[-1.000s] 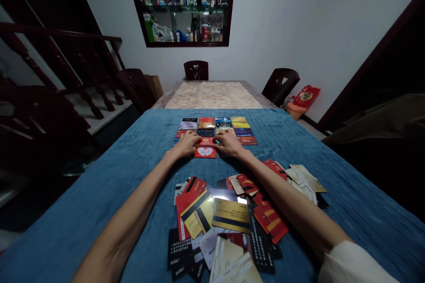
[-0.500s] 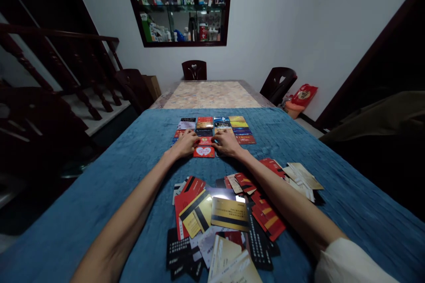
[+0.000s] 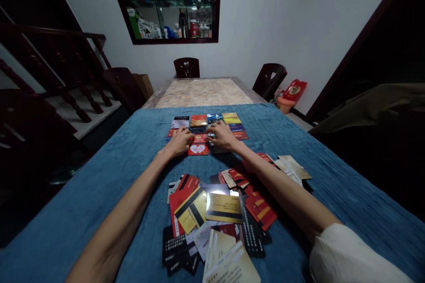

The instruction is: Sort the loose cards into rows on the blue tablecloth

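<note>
Bank-style cards lie in neat columns on the blue tablecloth [image 3: 129,159]. Fingertips of my left hand [image 3: 179,142] rest at the left edge of a red card [image 3: 200,138] in the second column. My right hand [image 3: 222,136] has its fingers curled at the same card's right edge, covering part of the third column. Just below lies a red card with a white heart [image 3: 198,149], and above it a dark card [image 3: 198,130]. A dark card [image 3: 219,147] shows partly under my right wrist. Both hands are closed, with the red card between them.
Nearer me spreads a loose pile of cards, with a gold card [image 3: 224,207], a yellow card [image 3: 191,210] and black cards [image 3: 174,245] among them. Pale gold cards [image 3: 294,167] lie right of my right forearm. Chairs [image 3: 269,80] stand around the table's far part.
The whole view has shifted slightly, so everything sits a bit farther left and higher. My right hand has moved slightly away from me along the column, while my left stays by the red card.
</note>
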`<state>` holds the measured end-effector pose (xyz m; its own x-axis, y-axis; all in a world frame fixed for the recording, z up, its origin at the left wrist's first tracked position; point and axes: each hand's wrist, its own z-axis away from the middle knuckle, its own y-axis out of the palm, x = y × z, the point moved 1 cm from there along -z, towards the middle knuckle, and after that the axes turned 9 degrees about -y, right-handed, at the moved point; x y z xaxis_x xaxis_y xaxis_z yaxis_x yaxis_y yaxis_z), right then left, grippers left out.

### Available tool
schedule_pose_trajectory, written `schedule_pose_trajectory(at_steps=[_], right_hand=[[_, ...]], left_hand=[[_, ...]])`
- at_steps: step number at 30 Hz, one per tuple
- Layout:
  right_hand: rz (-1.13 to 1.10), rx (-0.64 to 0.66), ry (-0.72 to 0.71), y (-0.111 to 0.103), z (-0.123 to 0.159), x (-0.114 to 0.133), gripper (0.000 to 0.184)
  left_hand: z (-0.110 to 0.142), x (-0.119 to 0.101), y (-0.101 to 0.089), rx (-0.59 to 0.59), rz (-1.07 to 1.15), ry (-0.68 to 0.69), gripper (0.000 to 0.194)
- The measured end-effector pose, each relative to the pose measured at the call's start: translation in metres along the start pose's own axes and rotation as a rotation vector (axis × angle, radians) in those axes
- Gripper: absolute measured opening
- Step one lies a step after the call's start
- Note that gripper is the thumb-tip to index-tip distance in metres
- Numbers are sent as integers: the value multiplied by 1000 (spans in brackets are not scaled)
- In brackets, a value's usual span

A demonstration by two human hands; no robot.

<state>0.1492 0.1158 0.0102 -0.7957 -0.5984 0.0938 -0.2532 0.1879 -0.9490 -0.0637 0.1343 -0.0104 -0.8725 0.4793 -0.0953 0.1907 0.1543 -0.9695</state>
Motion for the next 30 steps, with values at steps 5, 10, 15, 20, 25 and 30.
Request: schedule_pose_trajectory(at_steps=[5, 10, 15, 20, 25, 30], right_hand=[[1, -44, -48, -21, 8, 0, 23], [-12, -97, -83, -33, 30, -5, 20], [-35, -125, -103, -33, 61, -11, 21], [-77, -145, -125, -31, 96, -9, 19], [-91, -148, -155, -33, 124, -9, 18], [-121, -156, -160, -36, 143, -12, 20]], left_hand=[[-1, -3, -3, -34, 33, 27, 26], [-1, -8, -7, -72, 65, 74, 24], [1, -23, -12, -85, 47, 126, 26], [7, -49, -21, -75, 56, 173, 27], [18, -85, -25, -43, 115, 253, 28], [35, -126, -23, 12, 177, 385, 25]])
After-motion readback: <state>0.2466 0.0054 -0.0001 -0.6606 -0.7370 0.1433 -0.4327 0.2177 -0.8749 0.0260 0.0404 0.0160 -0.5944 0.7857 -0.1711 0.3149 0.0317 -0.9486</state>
